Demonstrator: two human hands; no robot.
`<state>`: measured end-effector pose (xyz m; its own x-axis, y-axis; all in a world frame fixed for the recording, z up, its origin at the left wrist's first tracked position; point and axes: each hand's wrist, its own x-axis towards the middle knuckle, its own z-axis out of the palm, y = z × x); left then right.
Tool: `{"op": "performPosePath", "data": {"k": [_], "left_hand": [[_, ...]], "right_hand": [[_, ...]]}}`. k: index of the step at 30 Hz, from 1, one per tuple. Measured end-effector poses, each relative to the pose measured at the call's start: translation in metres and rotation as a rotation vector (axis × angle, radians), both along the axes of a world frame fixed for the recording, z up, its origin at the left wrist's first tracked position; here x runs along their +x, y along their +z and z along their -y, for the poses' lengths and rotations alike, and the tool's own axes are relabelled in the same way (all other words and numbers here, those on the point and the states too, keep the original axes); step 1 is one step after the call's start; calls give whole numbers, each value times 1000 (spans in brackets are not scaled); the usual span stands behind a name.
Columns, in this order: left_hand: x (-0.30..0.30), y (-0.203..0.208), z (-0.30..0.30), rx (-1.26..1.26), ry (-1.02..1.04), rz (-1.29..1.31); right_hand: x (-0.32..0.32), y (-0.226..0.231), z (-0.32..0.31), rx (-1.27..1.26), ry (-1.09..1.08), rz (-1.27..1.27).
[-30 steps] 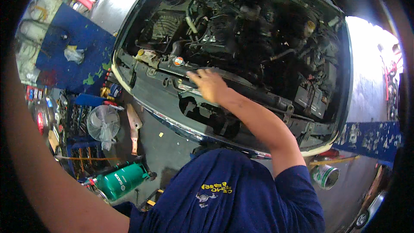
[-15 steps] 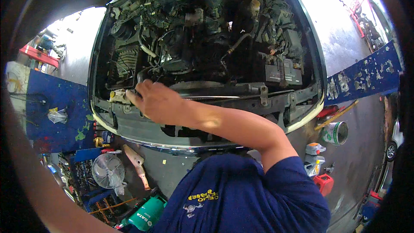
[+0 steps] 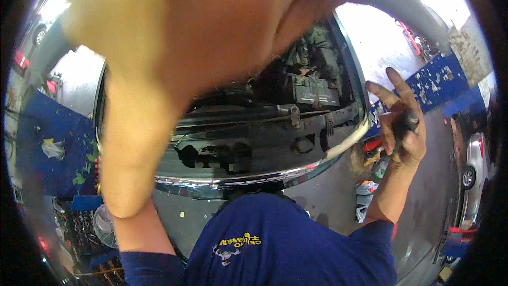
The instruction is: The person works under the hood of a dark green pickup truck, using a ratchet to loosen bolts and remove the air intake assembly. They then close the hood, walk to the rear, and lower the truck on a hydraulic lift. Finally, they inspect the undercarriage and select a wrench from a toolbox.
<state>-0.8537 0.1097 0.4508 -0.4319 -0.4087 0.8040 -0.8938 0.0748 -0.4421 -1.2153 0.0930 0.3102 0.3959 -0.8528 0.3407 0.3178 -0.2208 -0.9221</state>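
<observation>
My left hand is raised close to the camera, large and smeared by motion. Its fingers cannot be made out, and with the forearm it hides much of the open engine bay. Off the car's front right corner, my right hand is held up with the palm partly showing. A dark tool with a rounded handle end is gripped in it, while two fingers stretch upward and away from the handle. The tool's other end is not clearly visible. Nearest to this hand is the pale front corner of the car.
A black car battery sits at the right of the engine bay. Blue metal ramps flank the car. Grey bottles stand on the floor at right, and a fan stands at lower left. A silver car is parked far right.
My right hand has left the front left of the engine bay and swung out to the right, now showing a dark tool. My left arm has come across in front of the camera.
</observation>
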Motion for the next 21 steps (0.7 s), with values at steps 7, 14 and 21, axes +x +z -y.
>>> {"op": "performPosePath", "data": {"k": [7, 14, 21], "left_hand": [[-61, -178, -100, 63, -163, -240], [-68, -331, -138, 546, -146, -444], [-87, -454, -150, 653, -11, -462]], "right_hand": [[-57, -65, -53, 298, -71, 84], [-62, -189, -81, 838, -223, -16], [-50, -324, -71, 1186, -211, -21]]}}
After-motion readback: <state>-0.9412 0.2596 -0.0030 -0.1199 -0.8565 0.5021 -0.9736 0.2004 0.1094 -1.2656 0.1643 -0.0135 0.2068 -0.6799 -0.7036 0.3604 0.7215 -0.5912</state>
